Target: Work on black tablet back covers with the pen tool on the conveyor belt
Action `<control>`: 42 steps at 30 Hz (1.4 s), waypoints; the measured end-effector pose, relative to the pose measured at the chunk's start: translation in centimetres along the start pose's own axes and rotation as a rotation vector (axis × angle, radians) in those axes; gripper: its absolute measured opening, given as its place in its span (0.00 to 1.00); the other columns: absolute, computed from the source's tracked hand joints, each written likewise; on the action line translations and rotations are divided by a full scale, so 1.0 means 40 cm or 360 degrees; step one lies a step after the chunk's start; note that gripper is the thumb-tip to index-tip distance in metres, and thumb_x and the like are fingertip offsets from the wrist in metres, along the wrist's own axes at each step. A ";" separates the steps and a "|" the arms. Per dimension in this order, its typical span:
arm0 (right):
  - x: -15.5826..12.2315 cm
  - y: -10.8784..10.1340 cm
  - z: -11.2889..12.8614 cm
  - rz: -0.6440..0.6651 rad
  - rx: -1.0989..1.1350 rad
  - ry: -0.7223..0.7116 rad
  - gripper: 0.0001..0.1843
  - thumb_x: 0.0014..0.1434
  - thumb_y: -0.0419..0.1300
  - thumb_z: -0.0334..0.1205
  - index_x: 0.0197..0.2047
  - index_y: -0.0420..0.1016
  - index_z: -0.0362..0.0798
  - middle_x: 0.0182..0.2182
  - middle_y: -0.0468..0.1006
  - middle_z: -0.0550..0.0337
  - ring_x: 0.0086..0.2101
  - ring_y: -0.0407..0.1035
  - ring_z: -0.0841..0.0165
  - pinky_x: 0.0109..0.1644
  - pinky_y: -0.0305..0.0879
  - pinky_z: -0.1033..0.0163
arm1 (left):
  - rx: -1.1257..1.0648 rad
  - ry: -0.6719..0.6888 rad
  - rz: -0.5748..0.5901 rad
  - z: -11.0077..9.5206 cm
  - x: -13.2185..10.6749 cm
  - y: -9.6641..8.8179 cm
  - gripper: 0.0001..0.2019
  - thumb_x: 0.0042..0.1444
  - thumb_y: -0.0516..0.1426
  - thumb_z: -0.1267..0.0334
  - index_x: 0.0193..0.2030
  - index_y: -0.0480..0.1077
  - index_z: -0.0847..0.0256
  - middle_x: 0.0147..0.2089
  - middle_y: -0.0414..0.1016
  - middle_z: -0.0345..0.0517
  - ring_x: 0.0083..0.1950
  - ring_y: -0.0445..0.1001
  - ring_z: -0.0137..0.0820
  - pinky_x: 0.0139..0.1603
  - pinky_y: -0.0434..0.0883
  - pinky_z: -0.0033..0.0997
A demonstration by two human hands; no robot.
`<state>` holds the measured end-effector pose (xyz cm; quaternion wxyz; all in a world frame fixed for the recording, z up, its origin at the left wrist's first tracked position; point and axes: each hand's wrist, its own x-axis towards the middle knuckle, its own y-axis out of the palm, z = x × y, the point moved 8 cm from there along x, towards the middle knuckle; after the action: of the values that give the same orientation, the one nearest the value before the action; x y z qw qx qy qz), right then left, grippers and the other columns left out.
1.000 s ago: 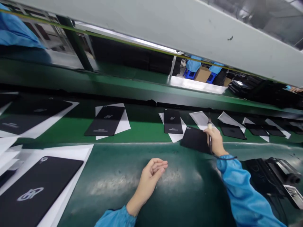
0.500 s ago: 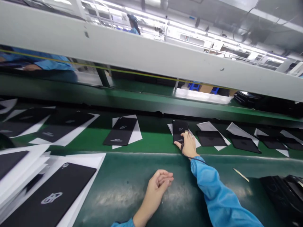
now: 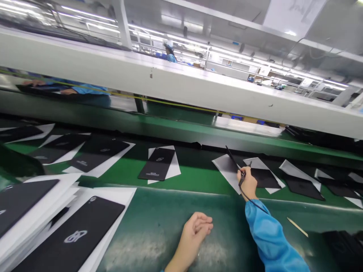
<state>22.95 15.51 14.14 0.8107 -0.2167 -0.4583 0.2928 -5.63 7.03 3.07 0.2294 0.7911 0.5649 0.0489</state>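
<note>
My right hand [image 3: 248, 183] is closed on a black tablet [image 3: 233, 158], lifted and tilted so that it shows nearly edge-on. A thin black tool [image 3: 250, 164] pokes up from the same hand, and a dark cord runs from there down over the wrist. Under the raised tablet lies a white sheet [image 3: 224, 168] on the green belt. My left hand [image 3: 196, 232] hovers above the near green bench, its fingers curled together with nothing visible in them. Another black tablet [image 3: 157, 164] rests on its white sheet to the left.
Several tablets on sheets line the green belt [image 3: 195, 181]. At the left front stands a stack of white sheets [image 3: 129, 194] with a logo-marked tablet [image 3: 74, 237] on top. A thin wooden stick [image 3: 297, 226] lies at right. Across the white beam [image 3: 181, 85], a co-worker's sleeve [image 3: 92, 89] shows.
My right hand has raised the tablet off its sheet and tipped it up, moving slightly right. My left hand keeps nearly the same pose. The camera view has shifted.
</note>
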 end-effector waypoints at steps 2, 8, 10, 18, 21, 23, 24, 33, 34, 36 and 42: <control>0.037 -0.073 -0.031 -0.0185 0.0070 0.0031 0.11 0.63 0.53 0.47 0.39 0.71 0.49 0.27 0.76 0.59 0.26 0.69 0.64 0.33 0.61 0.61 | -0.0005 -0.0011 -0.0027 -0.005 0.002 -0.002 0.22 0.45 0.70 0.47 0.39 0.74 0.59 0.45 0.83 0.57 0.44 0.82 0.41 0.45 0.76 0.37; 0.034 -0.266 -0.071 -0.0497 0.0414 0.0056 0.12 0.63 0.56 0.49 0.38 0.70 0.48 0.36 0.81 0.55 0.36 0.75 0.62 0.44 0.68 0.59 | -0.0095 0.0147 -0.0228 -0.057 -0.003 -0.019 0.22 0.47 0.70 0.47 0.41 0.74 0.60 0.46 0.83 0.58 0.47 0.82 0.44 0.52 0.76 0.43; -0.021 -0.283 -0.063 -0.0429 0.0520 0.0067 0.13 0.63 0.59 0.50 0.37 0.69 0.49 0.34 0.82 0.57 0.34 0.77 0.62 0.42 0.70 0.60 | -0.0119 0.0230 -0.0311 -0.083 -0.011 -0.026 0.22 0.50 0.68 0.48 0.44 0.73 0.60 0.50 0.82 0.58 0.50 0.81 0.44 0.56 0.74 0.44; -0.235 -0.216 0.004 0.0160 0.0807 0.0215 0.12 0.64 0.62 0.49 0.37 0.73 0.49 0.35 0.84 0.56 0.38 0.79 0.61 0.47 0.73 0.56 | -0.0222 0.0041 -0.0104 -0.084 -0.029 0.030 0.20 0.51 0.67 0.55 0.48 0.72 0.61 0.44 0.84 0.53 0.49 0.81 0.43 0.53 0.75 0.42; -0.233 -0.258 0.047 0.0134 0.0539 -0.0056 0.11 0.64 0.61 0.47 0.43 0.79 0.49 0.41 0.84 0.53 0.42 0.78 0.60 0.52 0.72 0.53 | -0.0247 -0.0009 -0.0076 -0.075 -0.033 0.042 0.17 0.53 0.65 0.59 0.47 0.70 0.60 0.39 0.84 0.48 0.44 0.83 0.41 0.47 0.76 0.39; -0.232 -0.291 0.072 0.0127 0.0535 -0.0143 0.13 0.65 0.60 0.45 0.48 0.79 0.49 0.39 0.84 0.54 0.39 0.79 0.61 0.51 0.73 0.53 | -0.0265 -0.0054 -0.0060 -0.067 -0.035 0.048 0.20 0.52 0.65 0.62 0.51 0.67 0.59 0.38 0.84 0.46 0.41 0.83 0.39 0.44 0.77 0.36; -0.236 -0.301 0.080 0.0157 0.0617 -0.0115 0.15 0.67 0.58 0.44 0.52 0.77 0.49 0.38 0.84 0.55 0.37 0.79 0.61 0.49 0.74 0.53 | -0.0276 -0.0075 -0.0049 -0.063 -0.036 0.051 0.22 0.51 0.65 0.64 0.52 0.66 0.59 0.38 0.84 0.45 0.40 0.83 0.38 0.43 0.77 0.35; -0.342 -0.270 0.150 0.0532 0.1430 0.0112 0.14 0.69 0.56 0.43 0.52 0.79 0.49 0.30 0.83 0.56 0.25 0.76 0.65 0.30 0.74 0.58 | -0.0306 -0.0120 -0.0076 -0.059 -0.040 0.057 0.17 0.51 0.66 0.63 0.45 0.66 0.59 0.36 0.83 0.44 0.34 0.82 0.34 0.37 0.75 0.29; -0.349 -0.267 0.162 0.0565 0.1404 0.0035 0.13 0.69 0.57 0.44 0.50 0.80 0.50 0.30 0.83 0.56 0.26 0.76 0.64 0.30 0.74 0.58 | -0.0302 -0.0131 -0.0091 -0.060 -0.040 0.056 0.16 0.51 0.66 0.63 0.43 0.66 0.59 0.35 0.83 0.43 0.32 0.81 0.33 0.35 0.74 0.28; -0.359 -0.262 0.186 0.0606 0.1313 -0.0115 0.11 0.67 0.60 0.41 0.48 0.82 0.51 0.31 0.83 0.56 0.31 0.77 0.63 0.35 0.75 0.57 | -0.0295 -0.0149 -0.0111 -0.060 -0.042 0.054 0.15 0.51 0.66 0.64 0.42 0.65 0.59 0.32 0.82 0.41 0.30 0.80 0.32 0.33 0.73 0.27; -0.386 -0.243 0.219 0.0667 0.1211 -0.0241 0.16 0.61 0.63 0.27 0.49 0.81 0.53 0.40 0.83 0.55 0.41 0.78 0.61 0.45 0.75 0.56 | -0.0274 -0.0135 -0.0121 -0.062 -0.042 0.051 0.16 0.50 0.65 0.67 0.43 0.65 0.59 0.33 0.81 0.40 0.27 0.78 0.28 0.32 0.73 0.26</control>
<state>11.69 -1.29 14.91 0.7200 0.0310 -0.3221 0.6140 -5.30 5.73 6.41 0.3218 0.7478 0.5781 0.0549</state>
